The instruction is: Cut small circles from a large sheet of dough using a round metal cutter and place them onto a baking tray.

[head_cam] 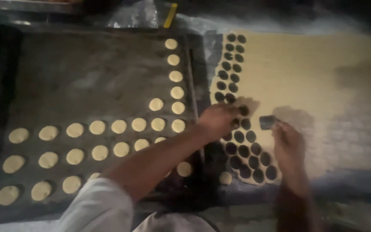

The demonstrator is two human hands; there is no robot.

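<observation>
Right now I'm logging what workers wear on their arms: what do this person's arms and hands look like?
The left hand and right hand are bare, with no gloves, rings or watch visible. The left arm has a short, light grey-white sleeve ending near the elbow, forearm bare. The right forearm is bare as far as it shows. The picture is dim and blurred.
</observation>
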